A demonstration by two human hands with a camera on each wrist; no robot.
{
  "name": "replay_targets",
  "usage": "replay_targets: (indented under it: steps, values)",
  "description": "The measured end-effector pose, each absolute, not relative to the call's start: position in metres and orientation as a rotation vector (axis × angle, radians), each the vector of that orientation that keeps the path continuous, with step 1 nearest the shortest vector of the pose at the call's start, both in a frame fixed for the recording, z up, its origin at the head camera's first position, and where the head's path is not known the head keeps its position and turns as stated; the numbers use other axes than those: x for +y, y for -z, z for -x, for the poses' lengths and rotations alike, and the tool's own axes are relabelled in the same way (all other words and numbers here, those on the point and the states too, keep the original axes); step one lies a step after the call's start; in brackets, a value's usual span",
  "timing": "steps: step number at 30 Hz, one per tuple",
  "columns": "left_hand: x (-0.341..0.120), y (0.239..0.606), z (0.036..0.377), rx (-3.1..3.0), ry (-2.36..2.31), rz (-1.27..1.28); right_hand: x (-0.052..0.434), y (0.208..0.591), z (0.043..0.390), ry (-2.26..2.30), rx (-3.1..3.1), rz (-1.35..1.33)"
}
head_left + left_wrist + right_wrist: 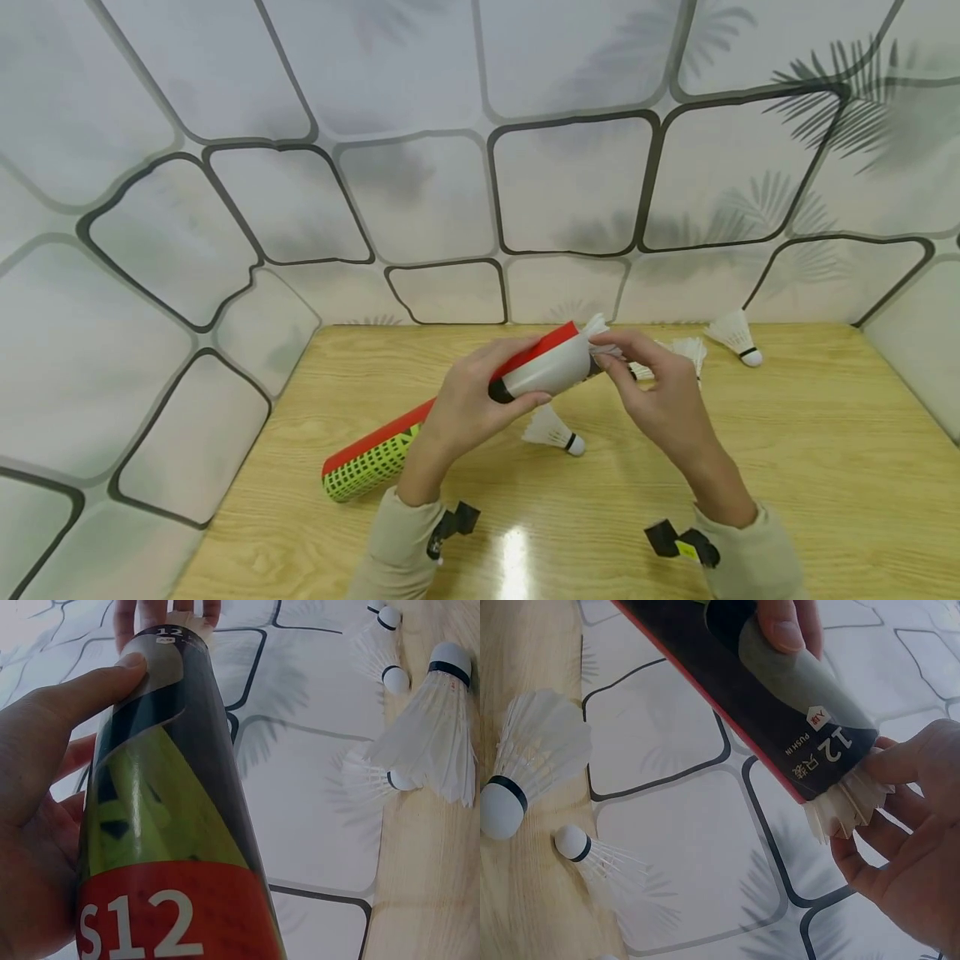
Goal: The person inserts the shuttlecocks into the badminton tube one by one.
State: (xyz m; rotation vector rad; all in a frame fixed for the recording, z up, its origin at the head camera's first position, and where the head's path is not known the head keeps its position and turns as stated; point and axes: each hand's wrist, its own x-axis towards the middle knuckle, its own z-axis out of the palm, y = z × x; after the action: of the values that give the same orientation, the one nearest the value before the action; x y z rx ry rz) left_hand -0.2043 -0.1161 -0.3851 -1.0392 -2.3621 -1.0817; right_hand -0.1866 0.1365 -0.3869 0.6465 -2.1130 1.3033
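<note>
My left hand (467, 404) grips a long shuttlecock tube (551, 364), red, grey and black with a yellow-green netted pattern toward its lower end. The tube slants up to the right, its lower end close over the tabletop. White feathers of a shuttlecock (844, 810) stick out of the upper mouth; its cork is hidden inside. Thumb and fingers of my right hand (666, 398) pinch those feathers at the rim. In the left wrist view, the left thumb lies along the tube (172, 810) near its mouth.
One loose shuttlecock (551, 429) lies on the wooden table (600, 533) below the tube. Another shuttlecock (733, 335) lies at the back right, with more feathers (690, 350) partly behind my right hand. A patterned backdrop (420, 200) rises behind and at the sides.
</note>
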Motion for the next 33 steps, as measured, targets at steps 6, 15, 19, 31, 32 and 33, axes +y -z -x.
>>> replay_targets:
  steps: [6, 15, 19, 31, 32, 33]
  values:
    - [-0.1149, 0.3856, 0.2032, -2.361, 1.089, 1.053, 0.1353, 0.3877, 0.1859, -1.355, -2.149, -0.701]
    - [-0.1134, 0.3845, 0.2017, -2.356, 1.093, 1.056, 0.1344, 0.3863, 0.1841, -1.518, -2.162, -0.779]
    - [-0.1129, 0.3836, 0.2027, -2.350, 1.090, 1.058, 0.1340, 0.3874, 0.1855, -1.534, -2.162, -0.803]
    - [-0.1141, 0.3856, 0.2044, -2.354, 1.082, 1.053, 0.1310, 0.3909, 0.1866, -1.546, -2.168, -0.827]
    - [-0.1144, 0.3858, 0.2046, -2.359, 1.081, 1.047, 0.1305, 0.3908, 0.1867, -1.531, -2.169, -0.816]
    - [-0.1147, 0.3861, 0.2050, -2.365, 1.080, 1.041, 0.1300, 0.3907, 0.1867, -1.516, -2.167, -0.804]
